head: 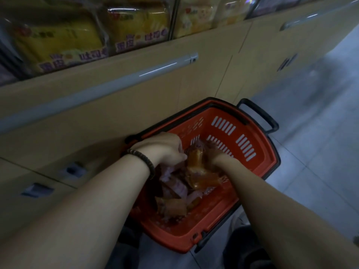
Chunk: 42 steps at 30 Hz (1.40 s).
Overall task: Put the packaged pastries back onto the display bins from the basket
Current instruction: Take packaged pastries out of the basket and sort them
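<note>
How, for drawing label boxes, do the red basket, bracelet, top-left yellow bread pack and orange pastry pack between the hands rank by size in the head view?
Largest: red basket.
Next: yellow bread pack, blurred at the frame edge.
Last: orange pastry pack and bracelet, too alike in extent to rank; the bracelet is thinner.

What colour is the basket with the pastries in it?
The basket is orange-red with black handles, seen best in the head view.
</note>
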Each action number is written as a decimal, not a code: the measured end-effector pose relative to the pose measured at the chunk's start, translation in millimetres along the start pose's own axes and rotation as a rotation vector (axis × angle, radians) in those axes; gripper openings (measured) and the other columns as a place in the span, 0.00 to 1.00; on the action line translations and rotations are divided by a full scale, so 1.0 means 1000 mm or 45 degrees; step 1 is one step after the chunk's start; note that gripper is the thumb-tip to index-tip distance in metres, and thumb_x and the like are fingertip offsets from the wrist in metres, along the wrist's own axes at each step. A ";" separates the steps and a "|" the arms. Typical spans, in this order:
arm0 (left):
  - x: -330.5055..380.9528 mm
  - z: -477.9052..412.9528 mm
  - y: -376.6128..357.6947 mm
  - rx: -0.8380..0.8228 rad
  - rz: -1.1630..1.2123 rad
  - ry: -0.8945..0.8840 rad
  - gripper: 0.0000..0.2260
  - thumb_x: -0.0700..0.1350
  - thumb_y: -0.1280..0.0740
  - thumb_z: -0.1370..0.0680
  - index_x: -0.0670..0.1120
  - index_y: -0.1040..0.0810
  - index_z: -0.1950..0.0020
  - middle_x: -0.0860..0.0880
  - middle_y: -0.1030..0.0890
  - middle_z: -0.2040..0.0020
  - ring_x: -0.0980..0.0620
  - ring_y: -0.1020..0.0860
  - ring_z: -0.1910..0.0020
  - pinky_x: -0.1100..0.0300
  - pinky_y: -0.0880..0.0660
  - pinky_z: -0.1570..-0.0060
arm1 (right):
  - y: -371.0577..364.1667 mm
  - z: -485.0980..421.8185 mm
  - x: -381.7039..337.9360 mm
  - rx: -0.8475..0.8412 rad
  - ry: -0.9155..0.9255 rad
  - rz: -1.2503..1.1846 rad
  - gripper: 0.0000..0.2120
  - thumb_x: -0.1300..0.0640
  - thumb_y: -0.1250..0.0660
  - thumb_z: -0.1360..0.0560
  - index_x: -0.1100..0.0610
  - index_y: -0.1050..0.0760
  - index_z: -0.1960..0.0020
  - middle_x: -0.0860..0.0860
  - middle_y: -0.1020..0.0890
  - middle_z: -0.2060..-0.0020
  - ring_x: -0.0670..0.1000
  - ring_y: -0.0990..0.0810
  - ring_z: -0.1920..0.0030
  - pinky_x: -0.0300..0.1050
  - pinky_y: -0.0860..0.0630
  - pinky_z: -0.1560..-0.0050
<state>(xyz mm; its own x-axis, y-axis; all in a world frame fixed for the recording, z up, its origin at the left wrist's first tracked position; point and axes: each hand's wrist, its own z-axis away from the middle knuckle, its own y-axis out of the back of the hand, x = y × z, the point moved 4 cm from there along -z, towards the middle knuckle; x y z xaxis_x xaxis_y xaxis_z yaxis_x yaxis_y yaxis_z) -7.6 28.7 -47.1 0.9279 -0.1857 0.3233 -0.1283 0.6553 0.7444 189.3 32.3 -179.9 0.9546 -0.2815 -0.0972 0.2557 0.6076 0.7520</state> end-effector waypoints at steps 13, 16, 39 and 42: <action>-0.024 0.000 -0.004 0.050 1.261 0.413 0.15 0.48 0.26 0.20 0.40 0.22 0.39 0.40 0.16 0.53 0.45 0.17 0.65 0.49 0.17 0.62 | 0.095 0.080 -0.035 -0.084 0.704 -1.281 0.06 0.69 0.28 0.23 0.67 0.21 0.46 0.58 0.17 0.58 0.49 0.16 0.63 0.40 0.19 0.64; -0.035 -0.001 0.004 0.241 1.132 0.368 0.15 0.39 0.24 0.23 0.44 0.23 0.38 0.40 0.17 0.46 0.42 0.15 0.55 0.46 0.15 0.59 | 0.063 0.040 -0.015 0.042 0.303 -1.600 0.10 0.59 0.32 0.18 0.65 0.21 0.41 0.63 0.15 0.46 0.62 0.15 0.49 0.58 0.17 0.48; -0.062 0.001 0.018 0.322 1.156 0.329 0.06 0.36 0.26 0.25 0.41 0.19 0.50 0.40 0.17 0.57 0.46 0.21 0.60 0.57 0.31 0.64 | 0.033 0.038 0.003 -0.228 -0.145 -1.026 0.17 0.70 0.32 0.20 0.68 0.28 0.32 0.63 0.18 0.47 0.60 0.14 0.54 0.49 0.15 0.65; -0.058 0.005 0.023 0.335 1.192 0.303 0.06 0.39 0.25 0.24 0.47 0.20 0.56 0.50 0.22 0.66 0.51 0.30 0.66 0.61 0.37 0.65 | 0.083 0.084 0.016 -0.047 0.003 -0.974 0.14 0.70 0.33 0.22 0.64 0.23 0.37 0.61 0.18 0.47 0.60 0.14 0.52 0.53 0.13 0.56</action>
<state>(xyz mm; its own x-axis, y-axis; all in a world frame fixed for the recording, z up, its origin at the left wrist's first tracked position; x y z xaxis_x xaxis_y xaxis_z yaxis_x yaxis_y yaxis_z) -66.2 51.1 -46.4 0.4558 0.4925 0.7414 -0.8898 0.2740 0.3651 213.2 15.9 -64.5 0.5102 -0.6324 -0.5830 0.8503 0.2688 0.4525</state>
